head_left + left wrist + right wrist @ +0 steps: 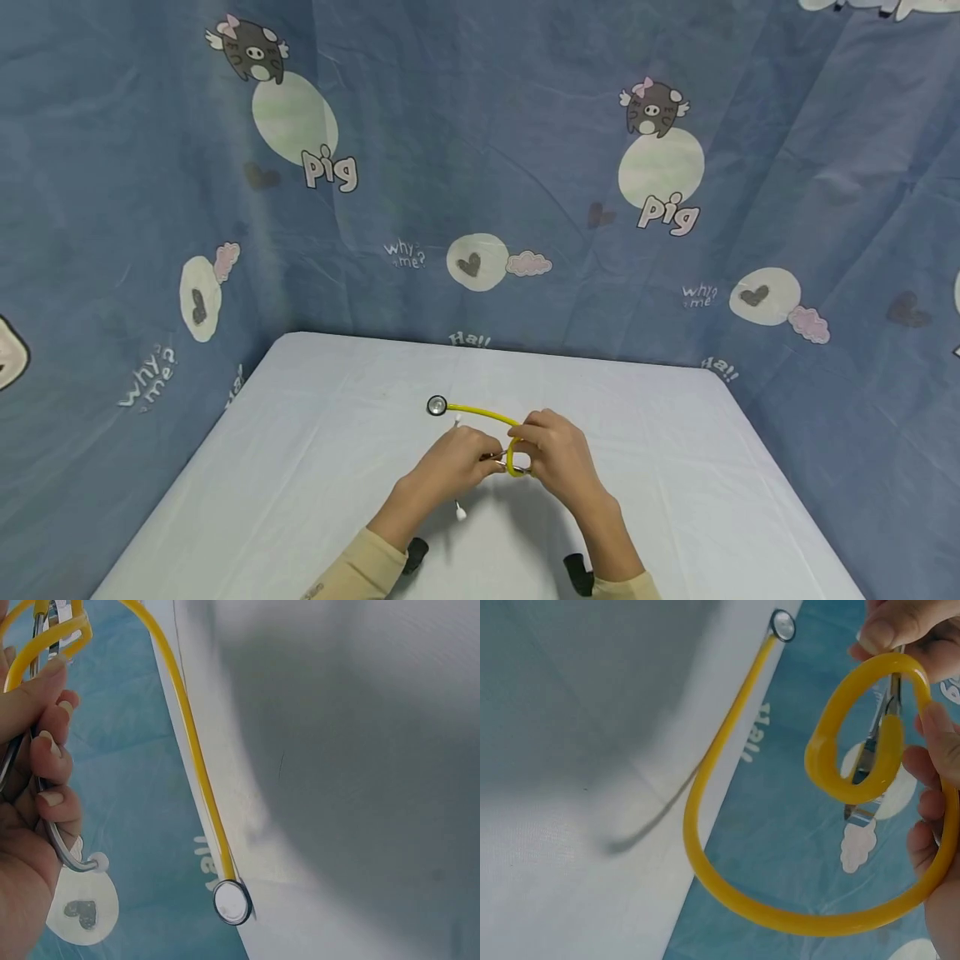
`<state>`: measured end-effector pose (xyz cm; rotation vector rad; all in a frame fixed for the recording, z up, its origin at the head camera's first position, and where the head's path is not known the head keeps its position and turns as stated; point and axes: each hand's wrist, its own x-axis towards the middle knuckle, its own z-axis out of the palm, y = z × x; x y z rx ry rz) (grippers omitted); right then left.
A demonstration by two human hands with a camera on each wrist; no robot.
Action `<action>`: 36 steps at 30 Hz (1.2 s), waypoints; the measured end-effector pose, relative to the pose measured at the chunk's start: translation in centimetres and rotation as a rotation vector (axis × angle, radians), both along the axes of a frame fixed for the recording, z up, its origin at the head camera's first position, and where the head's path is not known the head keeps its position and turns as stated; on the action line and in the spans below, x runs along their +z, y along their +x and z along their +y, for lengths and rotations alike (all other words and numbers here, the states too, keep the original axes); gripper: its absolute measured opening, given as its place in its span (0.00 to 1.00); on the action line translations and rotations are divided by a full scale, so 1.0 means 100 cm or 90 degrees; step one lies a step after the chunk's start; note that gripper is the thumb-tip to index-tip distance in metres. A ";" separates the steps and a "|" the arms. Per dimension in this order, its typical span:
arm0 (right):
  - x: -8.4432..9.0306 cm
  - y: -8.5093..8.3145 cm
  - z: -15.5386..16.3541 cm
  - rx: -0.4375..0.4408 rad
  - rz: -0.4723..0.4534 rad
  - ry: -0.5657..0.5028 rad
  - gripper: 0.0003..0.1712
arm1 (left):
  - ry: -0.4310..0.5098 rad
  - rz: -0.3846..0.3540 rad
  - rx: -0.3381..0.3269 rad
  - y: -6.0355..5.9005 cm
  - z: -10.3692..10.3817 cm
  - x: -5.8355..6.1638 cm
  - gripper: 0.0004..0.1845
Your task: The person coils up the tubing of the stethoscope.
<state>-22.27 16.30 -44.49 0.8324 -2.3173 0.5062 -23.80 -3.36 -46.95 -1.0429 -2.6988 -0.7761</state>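
The backdrop cloth (525, 167) reads "pig", "why? me?" and "Ha!!". At lower centre of the head view, both hands pinch a yellow stethoscope (480, 412) above the table (675, 467): left hand (450, 467), right hand (558, 454). Only the wrist views show its tubing looped.

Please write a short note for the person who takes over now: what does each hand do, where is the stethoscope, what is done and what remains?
Left hand: grips the metal ear tubes of the stethoscope, fingers curled round them.
Right hand: holds the yellow tube bent into a loop.
Things: the round chest piece is near the far side of the white table; one white ear tip hangs below the left hand.
Done: the tube is partly coiled near the ear tubes.
Left, probably: the long stretch toward the chest piece is not yet coiled.
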 end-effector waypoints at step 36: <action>-0.006 -0.023 0.028 0.048 -0.403 -0.138 0.08 | 0.047 -0.011 -0.144 0.001 -0.005 0.005 0.03</action>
